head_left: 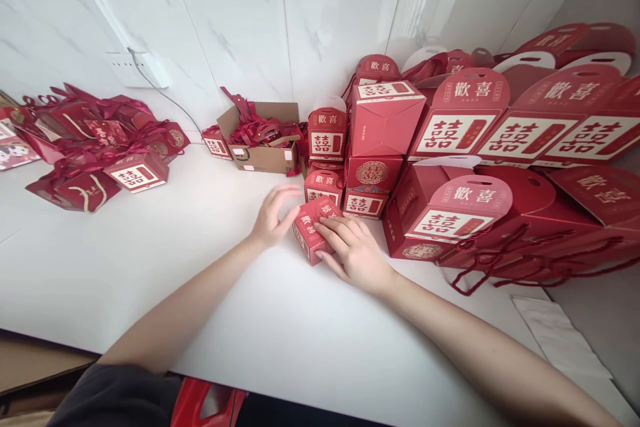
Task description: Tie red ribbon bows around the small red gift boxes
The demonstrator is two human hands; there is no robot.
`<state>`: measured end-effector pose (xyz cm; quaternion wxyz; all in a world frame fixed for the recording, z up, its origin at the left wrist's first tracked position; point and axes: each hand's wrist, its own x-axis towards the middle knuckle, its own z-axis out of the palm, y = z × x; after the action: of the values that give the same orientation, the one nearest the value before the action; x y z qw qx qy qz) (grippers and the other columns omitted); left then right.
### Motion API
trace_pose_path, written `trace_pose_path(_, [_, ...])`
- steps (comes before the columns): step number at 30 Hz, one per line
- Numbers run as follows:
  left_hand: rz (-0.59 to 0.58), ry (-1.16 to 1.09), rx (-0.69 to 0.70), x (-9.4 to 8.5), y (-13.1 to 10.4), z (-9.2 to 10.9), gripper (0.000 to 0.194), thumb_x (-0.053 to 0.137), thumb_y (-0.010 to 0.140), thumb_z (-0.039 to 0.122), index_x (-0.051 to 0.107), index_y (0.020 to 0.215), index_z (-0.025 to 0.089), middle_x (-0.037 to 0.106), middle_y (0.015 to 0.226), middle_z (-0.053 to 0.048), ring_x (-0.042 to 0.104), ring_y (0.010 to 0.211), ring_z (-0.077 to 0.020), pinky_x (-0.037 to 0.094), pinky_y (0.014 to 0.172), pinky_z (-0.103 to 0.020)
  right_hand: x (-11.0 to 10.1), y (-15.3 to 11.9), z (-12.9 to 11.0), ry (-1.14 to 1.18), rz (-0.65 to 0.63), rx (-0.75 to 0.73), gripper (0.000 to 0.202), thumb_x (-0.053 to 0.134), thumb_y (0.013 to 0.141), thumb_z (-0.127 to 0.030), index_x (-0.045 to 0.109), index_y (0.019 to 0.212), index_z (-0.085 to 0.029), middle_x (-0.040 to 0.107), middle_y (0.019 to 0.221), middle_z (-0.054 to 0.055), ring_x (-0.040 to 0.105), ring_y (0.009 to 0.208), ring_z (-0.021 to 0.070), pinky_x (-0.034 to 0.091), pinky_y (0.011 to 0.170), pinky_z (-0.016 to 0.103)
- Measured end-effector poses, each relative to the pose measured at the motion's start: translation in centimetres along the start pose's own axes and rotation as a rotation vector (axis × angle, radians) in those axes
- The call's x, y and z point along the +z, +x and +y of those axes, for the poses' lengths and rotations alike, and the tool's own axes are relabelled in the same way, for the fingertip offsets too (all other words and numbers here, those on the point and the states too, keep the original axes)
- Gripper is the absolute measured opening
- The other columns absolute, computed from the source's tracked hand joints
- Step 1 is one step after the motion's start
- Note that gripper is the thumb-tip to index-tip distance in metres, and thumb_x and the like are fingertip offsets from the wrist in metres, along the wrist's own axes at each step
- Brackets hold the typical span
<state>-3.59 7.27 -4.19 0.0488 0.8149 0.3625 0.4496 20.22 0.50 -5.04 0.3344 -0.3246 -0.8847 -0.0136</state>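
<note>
A small red gift box (306, 235) with pale Chinese characters sits on the white table, turned at an angle. My right hand (361, 257) grips its right side, fingers lying across the top and thumb low on the near side. Just left of the box is my left hand (274, 219), slightly blurred, its fingers curved and apart with nothing in them. Right behind the held box stands a stack of two similar small boxes (326, 137). The held box's right side is hidden by my right hand.
Red gift boxes (453, 137) are piled along the right, with dark red rope handles (473, 273) in front. A brown carton (265, 159) of red ribbons stands by the tiled wall. More red boxes and ribbons (103, 140) lie at the left. A red stool (200, 403) shows below the table edge.
</note>
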Motion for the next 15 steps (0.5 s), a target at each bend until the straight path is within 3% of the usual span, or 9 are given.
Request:
trace_pose_path(2, [0.099,0.126,-0.144,-0.9,2.2,-2.9,0.025,0.059,0.088,0.032,0.063,0.109,0.019,0.055,0.136,-0.013,0.05,0.13,-0.0264,0.037,0.112,-0.047,0.2,-0.1,-0.1,-0.021,-0.013,-0.004,0.05,0.051,0.096,-0.037,0.048,0.141,-0.015,0.06,0.134,0.015,0.051,0.125,0.0287,0.034,0.113,0.054])
trace_pose_path(4, [0.299,0.231,-0.367,-2.1,4.6,-6.1,0.019,0.061,0.086,0.028,0.064,0.101,0.017,0.051,0.141,-0.014,0.044,0.135,-0.0266,0.034,0.114,-0.043,0.3,-0.1,-0.1,-0.032,-0.021,-0.006,0.052,0.051,0.096,-0.037,0.047,0.142,-0.014,0.059,0.135,0.015,0.05,0.127,0.0282,0.033,0.114,0.053])
trace_pose_path(5, [0.43,0.275,-0.495,-2.8,5.8,-7.6,0.018,0.06,0.085,0.025,0.064,0.1,0.017,0.053,0.138,-0.013,0.043,0.136,-0.0252,0.034,0.115,-0.041,0.4,-0.1,-0.1,-0.035,-0.023,-0.005,0.052,0.05,0.097,-0.038,0.046,0.143,-0.014,0.059,0.135,0.015,0.05,0.127,0.028,0.033,0.114,0.052])
trace_pose_path(7, [0.529,0.29,-0.572,-4.0,7.7,-10.0,0.024,0.048,0.091,0.021,0.059,0.111,0.013,0.055,0.133,-0.016,0.043,0.135,-0.0247,0.031,0.115,-0.044,0.5,-0.1,0.0,-0.036,-0.025,-0.006,0.052,0.049,0.097,-0.038,0.046,0.143,-0.014,0.058,0.136,0.015,0.049,0.127,0.0278,0.032,0.115,0.052])
trace_pose_path(10, [0.559,0.279,-0.588,-5.0,9.3,-11.8,0.026,0.045,0.093,0.023,0.058,0.115,0.014,0.055,0.134,-0.015,0.046,0.131,-0.0222,0.032,0.115,-0.041,0.5,0.0,0.1,-0.026,-0.037,-0.005,0.053,0.049,0.097,-0.039,0.045,0.144,-0.015,0.057,0.137,0.015,0.048,0.128,0.0281,0.035,0.113,0.051])
trace_pose_path(15, [0.456,0.34,-0.523,-5.0,9.3,-12.0,0.022,0.059,0.087,0.028,0.065,0.104,0.016,0.046,0.141,-0.014,0.04,0.133,-0.0288,0.027,0.116,-0.046,0.6,0.2,0.3,-0.009,-0.047,0.0,0.054,0.05,0.097,-0.039,0.045,0.143,-0.012,0.056,0.137,0.016,0.046,0.129,0.0278,0.04,0.11,0.046])
